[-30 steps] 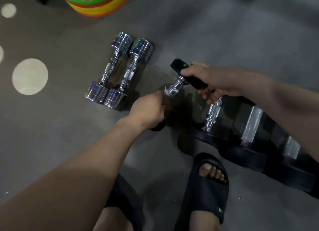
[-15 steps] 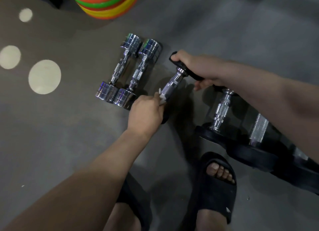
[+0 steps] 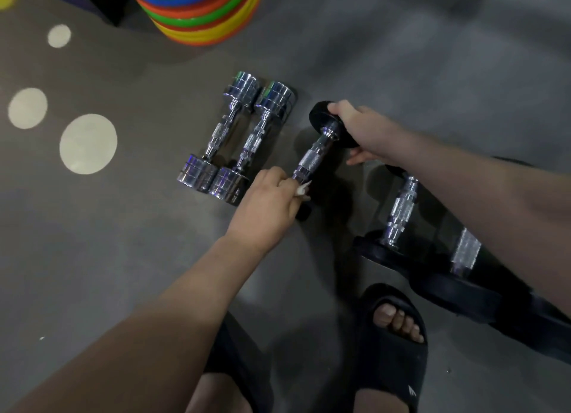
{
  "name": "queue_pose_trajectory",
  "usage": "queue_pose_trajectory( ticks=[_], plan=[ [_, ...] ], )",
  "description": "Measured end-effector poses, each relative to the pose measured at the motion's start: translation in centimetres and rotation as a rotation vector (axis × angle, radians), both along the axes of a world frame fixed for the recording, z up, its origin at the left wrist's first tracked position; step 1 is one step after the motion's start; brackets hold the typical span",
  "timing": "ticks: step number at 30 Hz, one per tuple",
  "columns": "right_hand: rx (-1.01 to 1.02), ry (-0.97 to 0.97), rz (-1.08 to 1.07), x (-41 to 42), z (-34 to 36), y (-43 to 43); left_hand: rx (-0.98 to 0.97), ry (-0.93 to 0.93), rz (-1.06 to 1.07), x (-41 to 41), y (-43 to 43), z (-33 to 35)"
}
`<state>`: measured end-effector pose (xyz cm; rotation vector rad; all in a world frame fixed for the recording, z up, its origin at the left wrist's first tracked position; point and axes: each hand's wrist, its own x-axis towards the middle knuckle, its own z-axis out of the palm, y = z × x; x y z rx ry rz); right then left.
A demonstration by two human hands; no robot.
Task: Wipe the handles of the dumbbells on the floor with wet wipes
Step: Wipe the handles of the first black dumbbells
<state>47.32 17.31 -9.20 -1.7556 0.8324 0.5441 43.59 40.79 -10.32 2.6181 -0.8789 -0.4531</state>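
The right hand [image 3: 367,134] is closed over the far black plate [image 3: 321,111] of a dumbbell [image 3: 315,156], holding that end tilted up; the near end sits low by the left hand [image 3: 268,199], whether on the floor [image 3: 123,242] I cannot tell; the left hand is pinched shut on a white wipe [image 3: 302,188], pressed against the near end of the knurled handle [image 3: 312,157], just above the lower plate, which is mostly hidden behind the fingers.

A second ago the left hand sat closed near the low end with hardly any wipe showing; half a second ago a corner of the wipe showed at the same low spot; now it is much as then, while most of the knurling lies bare above it; so the wiping seems to be a short rub at the near end rather than a long pull; the right hand has shifted its hold a little on the plate, and the bar keeps much the same tilt.

By my judgement this handle is partly done.

Two chrome dumbbells [image 3: 234,137] lie side by side to the left, touching; black dumbbells [image 3: 398,215] lie in a row to the right, partly under the right forearm; whether any are wiped I cannot tell.
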Motion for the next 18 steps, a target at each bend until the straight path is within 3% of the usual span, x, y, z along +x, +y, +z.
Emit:
queue_pose_trajectory(
  ticks=[8, 18],
  plan=[
    [-0.206, -0.089, 0.098, 0.2, -1.1, 0.3, -0.013, 0.047, 0.052, 2.2, 1.1, 1.3],
    [-0.56, -0.288, 0.571, 0.8, -1.4, 1.7, -0.031, 0.055, 0.136, 0.7, 4.0, 0.5]
  ],
)
